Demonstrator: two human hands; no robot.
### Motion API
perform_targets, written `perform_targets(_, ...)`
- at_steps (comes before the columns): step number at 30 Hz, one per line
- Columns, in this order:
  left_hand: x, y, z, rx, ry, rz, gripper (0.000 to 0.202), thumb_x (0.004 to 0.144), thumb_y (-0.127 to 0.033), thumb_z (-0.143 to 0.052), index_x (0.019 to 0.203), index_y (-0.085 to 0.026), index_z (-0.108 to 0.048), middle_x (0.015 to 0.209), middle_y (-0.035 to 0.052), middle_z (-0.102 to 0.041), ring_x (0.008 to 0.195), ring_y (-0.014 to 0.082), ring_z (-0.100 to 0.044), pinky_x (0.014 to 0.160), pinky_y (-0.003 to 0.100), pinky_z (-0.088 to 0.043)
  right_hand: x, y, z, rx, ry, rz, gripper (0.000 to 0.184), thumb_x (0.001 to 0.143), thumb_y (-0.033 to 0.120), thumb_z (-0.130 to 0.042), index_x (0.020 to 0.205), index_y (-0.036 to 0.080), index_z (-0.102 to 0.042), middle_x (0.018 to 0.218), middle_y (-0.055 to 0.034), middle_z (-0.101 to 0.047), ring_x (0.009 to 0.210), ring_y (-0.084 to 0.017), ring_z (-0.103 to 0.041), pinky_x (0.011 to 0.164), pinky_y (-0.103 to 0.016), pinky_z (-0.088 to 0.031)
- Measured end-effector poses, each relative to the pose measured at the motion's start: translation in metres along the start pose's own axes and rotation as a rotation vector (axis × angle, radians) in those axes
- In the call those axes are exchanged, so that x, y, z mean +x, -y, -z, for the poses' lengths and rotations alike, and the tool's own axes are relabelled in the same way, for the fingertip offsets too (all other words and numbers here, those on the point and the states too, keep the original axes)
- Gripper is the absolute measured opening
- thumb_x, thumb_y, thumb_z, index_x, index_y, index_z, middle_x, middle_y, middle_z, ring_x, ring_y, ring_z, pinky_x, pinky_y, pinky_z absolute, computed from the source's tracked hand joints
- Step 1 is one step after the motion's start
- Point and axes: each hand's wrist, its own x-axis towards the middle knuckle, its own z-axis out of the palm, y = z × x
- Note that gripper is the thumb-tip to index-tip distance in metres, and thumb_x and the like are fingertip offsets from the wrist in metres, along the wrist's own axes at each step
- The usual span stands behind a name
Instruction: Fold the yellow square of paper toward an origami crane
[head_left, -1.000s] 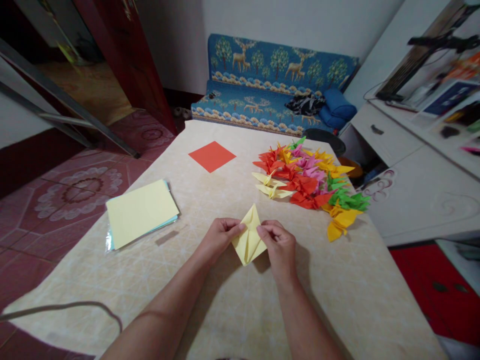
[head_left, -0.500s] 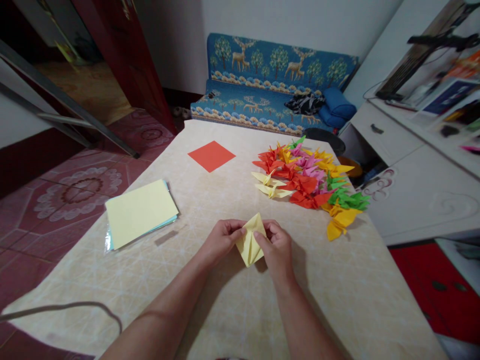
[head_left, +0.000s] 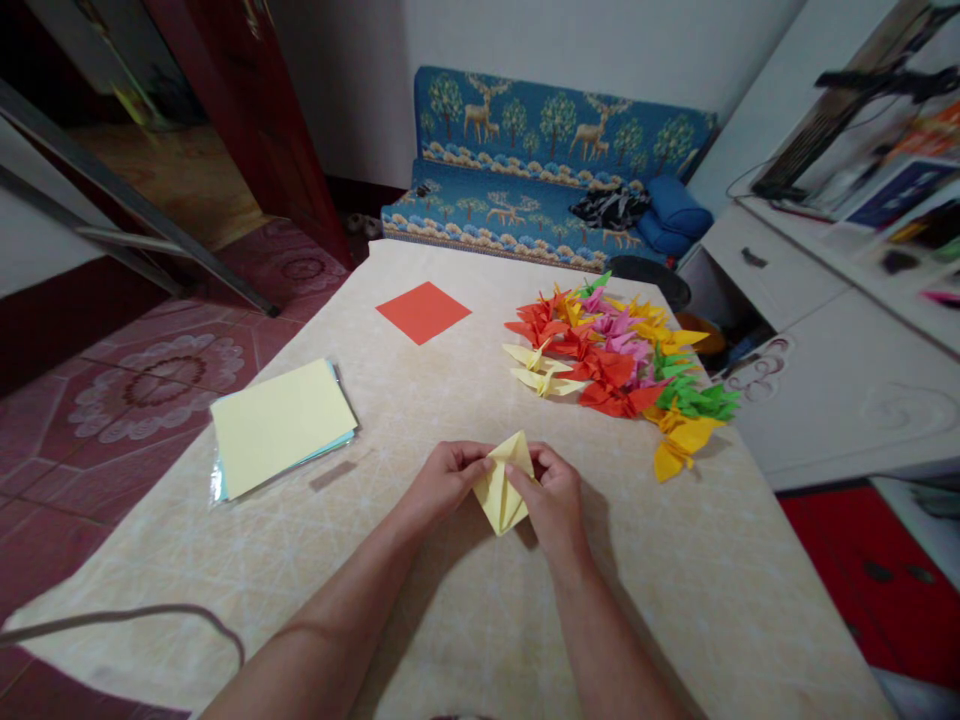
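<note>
A partly folded pale yellow paper (head_left: 502, 490) lies low over the beige table (head_left: 450, 620), pinched from both sides. My left hand (head_left: 444, 482) grips its left edge with closed fingers. My right hand (head_left: 552, 494) pinches its right edge and upper flap, thumb on top. Its pointed tip sticks up between the two hands.
A heap of folded paper cranes (head_left: 619, 362) in several colours lies at the right. A red paper square (head_left: 424, 311) lies farther back. A stack of yellow sheets (head_left: 279, 424) sits at the left edge. A white cabinet (head_left: 832, 380) stands right, a blue sofa (head_left: 540, 170) behind.
Both hands have drawn closer together on the yellow paper, and its tall upper point has been folded down, so the piece looks shorter and narrower.
</note>
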Motion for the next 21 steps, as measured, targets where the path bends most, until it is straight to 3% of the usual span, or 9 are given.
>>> perform_targets(11,-0.0013,-0.0032,0.0002,-0.012,0.035,-0.020,0.043,0.070,-0.038,-0.069,0.100,-0.007,-0.070,0.077,0.0112,-0.070,0.066,0.0177,-0.059,0.062,0.026,-0.042,-0.0012,0.0071,-0.0011,0.024,0.006,-0.032,0.013,0.067,0.025,-0.059,0.078,0.020,-0.061,0.072,0.0010,-0.063,0.065,-0.015,-0.058,0.059,-0.023,-0.046)
perform_targets(21,-0.0025,-0.0038,-0.0002,0.054,0.105,-0.027,0.041,0.071,-0.040,-0.068,0.096,-0.007,-0.071,0.072,0.0096,-0.068,0.060,0.0142,-0.055,0.059,0.025,-0.040,-0.0002,0.0100,-0.0023,-0.145,-0.016,-0.086,0.012,0.064,0.022,-0.059,0.076,0.021,-0.059,0.068,0.0013,-0.062,0.061,-0.015,-0.057,0.055,-0.022,-0.047)
